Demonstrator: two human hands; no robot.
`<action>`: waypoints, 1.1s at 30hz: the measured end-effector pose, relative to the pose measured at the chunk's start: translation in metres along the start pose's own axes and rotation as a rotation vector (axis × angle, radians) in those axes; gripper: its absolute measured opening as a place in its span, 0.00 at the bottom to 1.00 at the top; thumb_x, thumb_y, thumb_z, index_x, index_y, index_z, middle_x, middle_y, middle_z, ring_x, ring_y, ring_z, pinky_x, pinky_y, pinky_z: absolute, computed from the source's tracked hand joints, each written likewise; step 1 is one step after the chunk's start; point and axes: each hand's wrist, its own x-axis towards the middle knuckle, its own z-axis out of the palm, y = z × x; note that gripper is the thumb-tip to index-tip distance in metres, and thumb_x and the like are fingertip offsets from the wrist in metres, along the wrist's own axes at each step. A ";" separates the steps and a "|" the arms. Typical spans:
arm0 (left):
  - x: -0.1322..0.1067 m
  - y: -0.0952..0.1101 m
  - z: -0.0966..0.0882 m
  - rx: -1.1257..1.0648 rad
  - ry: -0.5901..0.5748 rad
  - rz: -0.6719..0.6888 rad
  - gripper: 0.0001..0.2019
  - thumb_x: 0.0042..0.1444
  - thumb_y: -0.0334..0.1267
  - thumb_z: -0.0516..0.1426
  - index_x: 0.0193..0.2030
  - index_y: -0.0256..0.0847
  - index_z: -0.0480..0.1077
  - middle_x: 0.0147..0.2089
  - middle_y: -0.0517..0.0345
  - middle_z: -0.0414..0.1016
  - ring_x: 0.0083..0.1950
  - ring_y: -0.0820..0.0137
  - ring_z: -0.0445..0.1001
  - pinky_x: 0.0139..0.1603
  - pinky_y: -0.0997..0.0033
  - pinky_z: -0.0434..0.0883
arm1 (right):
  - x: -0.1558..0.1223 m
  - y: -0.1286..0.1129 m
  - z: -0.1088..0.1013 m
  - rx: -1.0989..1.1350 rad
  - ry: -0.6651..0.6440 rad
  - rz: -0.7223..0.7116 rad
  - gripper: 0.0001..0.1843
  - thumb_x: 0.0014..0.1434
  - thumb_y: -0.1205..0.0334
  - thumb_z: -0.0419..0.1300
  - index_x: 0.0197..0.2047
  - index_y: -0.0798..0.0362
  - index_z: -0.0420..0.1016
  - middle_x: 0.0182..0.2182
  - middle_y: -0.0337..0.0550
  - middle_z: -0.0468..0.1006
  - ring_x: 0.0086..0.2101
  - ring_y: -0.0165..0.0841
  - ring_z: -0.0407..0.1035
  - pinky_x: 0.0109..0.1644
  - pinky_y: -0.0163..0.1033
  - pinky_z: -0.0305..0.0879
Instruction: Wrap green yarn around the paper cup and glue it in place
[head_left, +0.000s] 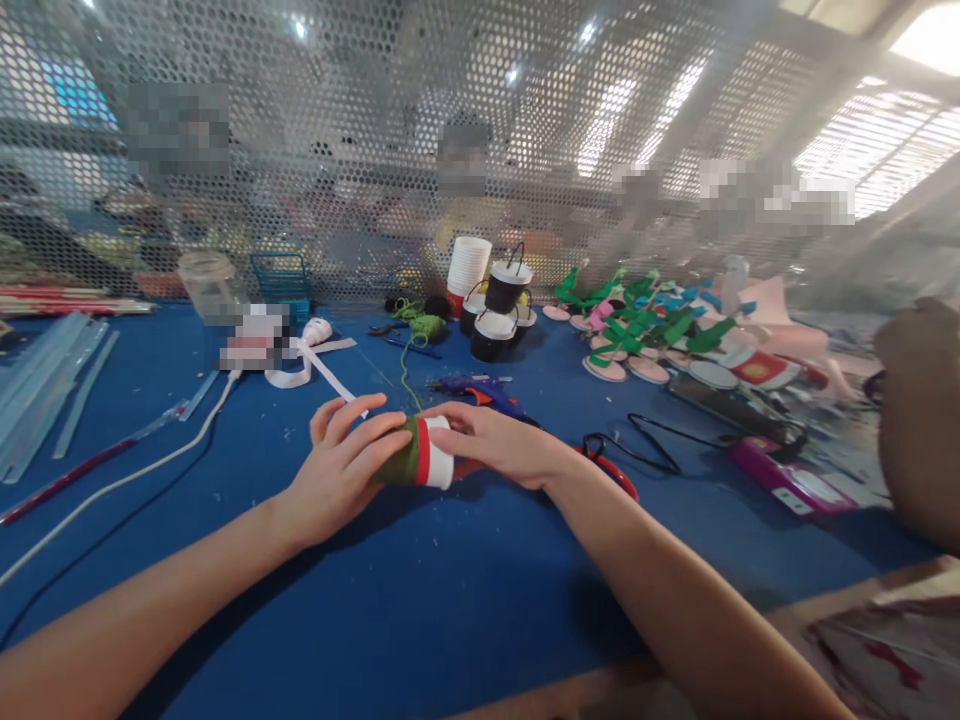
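Both my hands hold a small paper cup (427, 452) lying on its side just above the blue table (420, 600). The cup is white with a red band, and green yarn covers its left half. My left hand (341, 470) wraps its fingers over the yarn-covered part. My right hand (495, 440) grips the white rim end. A strand of green yarn (405, 365) runs from the cup up to a green yarn ball (427, 325) farther back.
A blue glue gun (480, 390) lies just behind my hands. Red-handled scissors (611, 465) rest by my right wrist. Stacked white cups (466, 265) and black-wrapped cups (499, 315) stand at the back. Finished green-and-pink pieces (645, 325) spread right. Clear glue sticks (45, 385) lie left; perforated metal screen (450, 130) behind.
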 end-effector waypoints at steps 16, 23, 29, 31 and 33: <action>0.003 -0.002 -0.005 -0.167 -0.349 -0.039 0.29 0.47 0.47 0.59 0.55 0.39 0.55 0.60 0.44 0.56 0.62 0.53 0.49 0.56 0.49 0.49 | -0.018 0.017 0.011 -0.582 0.129 -0.286 0.26 0.43 0.62 0.64 0.46 0.53 0.62 0.45 0.46 0.66 0.43 0.35 0.64 0.45 0.42 0.65; 0.005 -0.002 -0.005 -0.215 -0.370 -0.044 0.26 0.46 0.47 0.59 0.48 0.39 0.56 0.55 0.46 0.64 0.61 0.55 0.52 0.56 0.49 0.49 | -0.019 0.021 0.008 -0.613 0.120 -0.322 0.26 0.43 0.63 0.64 0.46 0.53 0.62 0.43 0.45 0.65 0.43 0.34 0.64 0.48 0.44 0.62; 0.004 -0.001 -0.005 -0.257 -0.368 -0.062 0.25 0.46 0.46 0.60 0.48 0.41 0.55 0.49 0.50 0.69 0.59 0.58 0.57 0.57 0.52 0.48 | -0.019 0.021 0.009 -0.645 0.117 -0.348 0.26 0.43 0.63 0.65 0.46 0.53 0.62 0.43 0.45 0.65 0.42 0.34 0.64 0.47 0.42 0.63; 0.004 -0.001 -0.005 -0.257 -0.366 -0.061 0.27 0.46 0.46 0.59 0.50 0.40 0.55 0.49 0.48 0.68 0.59 0.58 0.57 0.57 0.52 0.48 | -0.019 0.021 0.009 -0.665 0.120 -0.357 0.26 0.43 0.63 0.65 0.46 0.53 0.62 0.43 0.45 0.65 0.42 0.34 0.64 0.47 0.42 0.63; 0.003 -0.001 -0.004 -0.244 -0.364 -0.055 0.29 0.47 0.47 0.59 0.52 0.39 0.54 0.49 0.47 0.68 0.59 0.57 0.57 0.57 0.52 0.49 | -0.020 0.021 0.009 -0.677 0.125 -0.360 0.26 0.43 0.63 0.64 0.46 0.53 0.62 0.43 0.46 0.65 0.42 0.34 0.64 0.47 0.42 0.63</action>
